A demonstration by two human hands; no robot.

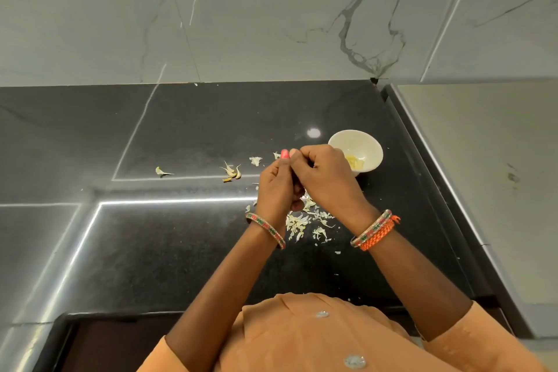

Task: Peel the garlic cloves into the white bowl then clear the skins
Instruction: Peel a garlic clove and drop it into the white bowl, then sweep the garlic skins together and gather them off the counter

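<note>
My left hand (276, 187) and my right hand (324, 175) are pressed together above the black counter, fingers curled and thumbs meeting at the top. What they pinch is hidden between the fingers. Just behind my right hand stands the white bowl (370, 145) with a few peeled garlic cloves (356, 161) inside. Under and in front of my hands lies a heap of pale garlic skins (302, 222). A few unpeeled cloves (233, 172) lie left of my hands, and one more clove (161, 172) lies farther left.
The black granite counter (181, 251) meets a marble-patterned wall (271, 24) at the back and a raised grey ledge (483, 175) on the right. Small skin scraps (256, 160) are scattered behind my hands.
</note>
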